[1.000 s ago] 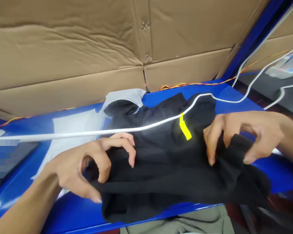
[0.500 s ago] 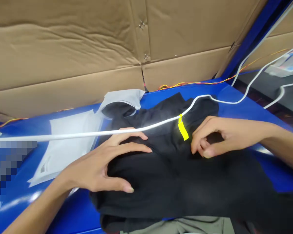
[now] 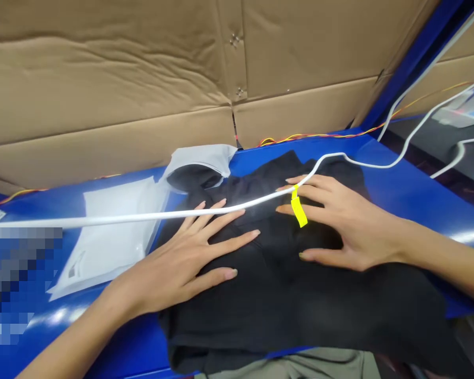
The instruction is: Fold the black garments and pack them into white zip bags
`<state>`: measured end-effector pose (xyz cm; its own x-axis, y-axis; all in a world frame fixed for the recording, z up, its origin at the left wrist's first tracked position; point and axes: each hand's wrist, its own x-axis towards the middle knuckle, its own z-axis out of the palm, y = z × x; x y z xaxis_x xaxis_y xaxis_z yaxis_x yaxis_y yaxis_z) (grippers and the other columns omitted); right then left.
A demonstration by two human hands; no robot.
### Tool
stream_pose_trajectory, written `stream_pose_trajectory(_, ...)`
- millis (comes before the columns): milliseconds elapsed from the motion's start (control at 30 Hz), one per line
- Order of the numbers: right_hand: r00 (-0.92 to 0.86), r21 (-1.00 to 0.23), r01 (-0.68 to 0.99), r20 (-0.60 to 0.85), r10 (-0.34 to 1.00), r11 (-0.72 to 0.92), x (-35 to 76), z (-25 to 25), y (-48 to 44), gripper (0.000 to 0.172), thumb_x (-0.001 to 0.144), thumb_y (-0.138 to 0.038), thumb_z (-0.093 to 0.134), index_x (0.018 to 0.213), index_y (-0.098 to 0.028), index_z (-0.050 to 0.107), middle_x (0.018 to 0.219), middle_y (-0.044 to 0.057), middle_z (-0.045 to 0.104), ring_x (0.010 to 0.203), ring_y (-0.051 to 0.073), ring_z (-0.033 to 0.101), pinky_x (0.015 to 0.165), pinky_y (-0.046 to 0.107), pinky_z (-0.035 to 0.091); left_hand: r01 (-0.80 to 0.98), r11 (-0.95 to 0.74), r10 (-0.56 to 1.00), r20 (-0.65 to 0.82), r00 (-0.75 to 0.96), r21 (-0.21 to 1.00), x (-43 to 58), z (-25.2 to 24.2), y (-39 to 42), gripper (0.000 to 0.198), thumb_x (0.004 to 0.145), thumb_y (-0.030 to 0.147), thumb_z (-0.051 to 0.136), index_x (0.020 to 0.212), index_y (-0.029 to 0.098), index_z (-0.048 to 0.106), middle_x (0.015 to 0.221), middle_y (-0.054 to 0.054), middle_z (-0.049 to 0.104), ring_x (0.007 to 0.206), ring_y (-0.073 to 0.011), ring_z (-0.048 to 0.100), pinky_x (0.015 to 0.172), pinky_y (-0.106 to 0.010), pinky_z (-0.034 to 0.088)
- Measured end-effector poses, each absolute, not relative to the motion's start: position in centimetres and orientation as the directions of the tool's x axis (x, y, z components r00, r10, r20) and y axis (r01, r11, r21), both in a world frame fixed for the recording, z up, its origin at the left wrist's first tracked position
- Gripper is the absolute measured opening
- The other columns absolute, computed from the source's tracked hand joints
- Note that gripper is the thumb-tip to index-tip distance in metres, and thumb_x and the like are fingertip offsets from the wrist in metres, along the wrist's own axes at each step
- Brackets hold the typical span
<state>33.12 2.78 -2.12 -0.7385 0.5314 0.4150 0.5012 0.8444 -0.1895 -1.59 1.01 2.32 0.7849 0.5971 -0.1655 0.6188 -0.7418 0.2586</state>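
On the blue bench top [image 3: 426,205], our left hand [image 3: 174,263] and right hand [image 3: 351,231] lie spread flat, pinching nothing, on the black garment [image 3: 300,310]; the white cable [image 3: 142,216] across it could catch our fingers and drag the cloth askew.

Plastic bag [image 3: 106,247] lies left of the garment [image 3: 300,310]

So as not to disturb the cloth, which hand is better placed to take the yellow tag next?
Probably the right hand: its fingers lie beside the bright yellow flat tag on the black cloth garment, while the left hand rests further away on the cloth.
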Motion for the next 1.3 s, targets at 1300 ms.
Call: stream_pose_trajectory(1300, -0.817, -0.255, 0.492, 0.194, 0.543, 0.832, 34.3, -3.6, 4.9, 0.073, 0.106, -0.063, 0.052, 0.165, -0.022, 0.044, 0.176, 0.019, 0.029, 0.165, 0.039, 0.021, 0.130, 0.071, 0.022, 0.893, -0.150, 0.989, 0.065, 0.135, 0.425, -3.3, -1.1, 4.9, 0.093, 0.096, 0.085, 0.036, 0.159, 0.019, 0.053, 0.179, -0.022, 0.012, 0.166, -0.0467, 0.013, 0.134, -0.068, 0.015)
